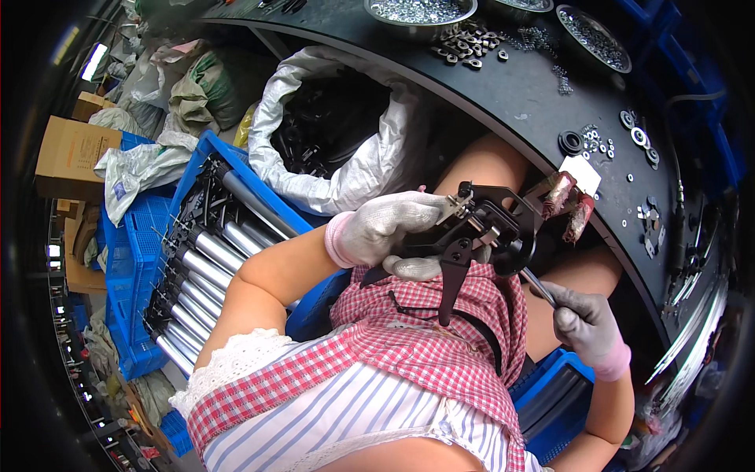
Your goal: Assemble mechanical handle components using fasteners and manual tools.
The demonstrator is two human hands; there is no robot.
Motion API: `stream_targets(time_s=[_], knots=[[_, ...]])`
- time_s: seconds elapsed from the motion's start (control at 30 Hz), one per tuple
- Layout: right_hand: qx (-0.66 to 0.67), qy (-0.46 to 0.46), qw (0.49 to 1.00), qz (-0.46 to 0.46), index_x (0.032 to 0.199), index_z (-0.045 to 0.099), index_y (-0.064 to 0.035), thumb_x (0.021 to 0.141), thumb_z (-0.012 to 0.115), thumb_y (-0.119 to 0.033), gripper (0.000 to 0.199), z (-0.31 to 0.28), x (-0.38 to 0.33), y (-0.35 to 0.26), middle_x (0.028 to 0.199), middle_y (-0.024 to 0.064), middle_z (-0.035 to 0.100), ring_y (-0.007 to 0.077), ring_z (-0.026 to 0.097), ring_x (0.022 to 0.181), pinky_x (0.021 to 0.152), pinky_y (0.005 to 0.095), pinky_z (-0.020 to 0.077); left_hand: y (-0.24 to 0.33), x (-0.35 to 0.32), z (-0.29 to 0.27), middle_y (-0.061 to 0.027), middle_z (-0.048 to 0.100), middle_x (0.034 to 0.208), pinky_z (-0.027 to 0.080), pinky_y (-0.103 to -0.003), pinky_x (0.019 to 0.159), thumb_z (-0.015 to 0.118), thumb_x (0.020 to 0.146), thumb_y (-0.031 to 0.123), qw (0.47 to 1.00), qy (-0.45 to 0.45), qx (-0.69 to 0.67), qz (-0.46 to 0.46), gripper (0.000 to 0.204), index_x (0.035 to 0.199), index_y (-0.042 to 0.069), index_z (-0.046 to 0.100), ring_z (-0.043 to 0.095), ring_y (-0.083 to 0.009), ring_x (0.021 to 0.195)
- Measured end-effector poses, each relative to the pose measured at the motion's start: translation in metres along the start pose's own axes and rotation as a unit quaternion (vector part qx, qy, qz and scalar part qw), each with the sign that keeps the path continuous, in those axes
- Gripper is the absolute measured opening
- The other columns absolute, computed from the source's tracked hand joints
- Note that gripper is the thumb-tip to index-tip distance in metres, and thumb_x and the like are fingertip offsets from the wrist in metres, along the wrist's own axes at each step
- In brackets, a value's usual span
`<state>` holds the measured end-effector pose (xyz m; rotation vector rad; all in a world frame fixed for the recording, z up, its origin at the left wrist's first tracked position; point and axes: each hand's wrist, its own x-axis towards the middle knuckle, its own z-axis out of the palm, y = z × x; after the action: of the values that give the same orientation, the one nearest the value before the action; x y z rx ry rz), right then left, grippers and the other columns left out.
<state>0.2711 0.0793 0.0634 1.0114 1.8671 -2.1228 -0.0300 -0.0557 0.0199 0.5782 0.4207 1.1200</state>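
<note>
My left hand (397, 232), in a pale work glove, is closed round a black metal bracket assembly (499, 228) held above my lap. A flat black lever (454, 279) hangs down from it, and a small silver pin shows in its middle. My right hand (586, 318), gloved too, grips a thin grey metal rod (539, 286). The rod's far end reaches the lower right side of the assembly; whether it touches is hard to tell. Just beyond the assembly, at the table edge, are two reddish, worn wrapped ends (568, 206) beside a white piece (580, 175).
On the black table (503, 94) stand metal bowls of small parts (421, 14), with loose rings and washers (598, 141) nearby. A white sack (271, 149) of black parts is left of the table. A blue crate (206, 145) holds silver tubes (204, 271). Cardboard boxes (75, 153) stand farther left.
</note>
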Motion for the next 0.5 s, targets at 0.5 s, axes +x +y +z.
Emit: stream_targets(time_s=[0.5], knots=[[-0.330,0.198,0.902,-0.197,0.114,0.059,-0.0003,0.094,0.055,-0.013,0.023,0.032,0.010,0.003,0.071,0.0218,0.055,0.0310,0.062,0.063,0.060,0.0362,0.0478,-0.032,0.039,0.003,-0.0046,0.054,0.064,0.030,-0.019,0.037,0.047,0.097,0.040,0.998,-0.017,0.013,-0.059,0.059,0.122,-0.013,0.052,0.039,-0.0053,0.042]])
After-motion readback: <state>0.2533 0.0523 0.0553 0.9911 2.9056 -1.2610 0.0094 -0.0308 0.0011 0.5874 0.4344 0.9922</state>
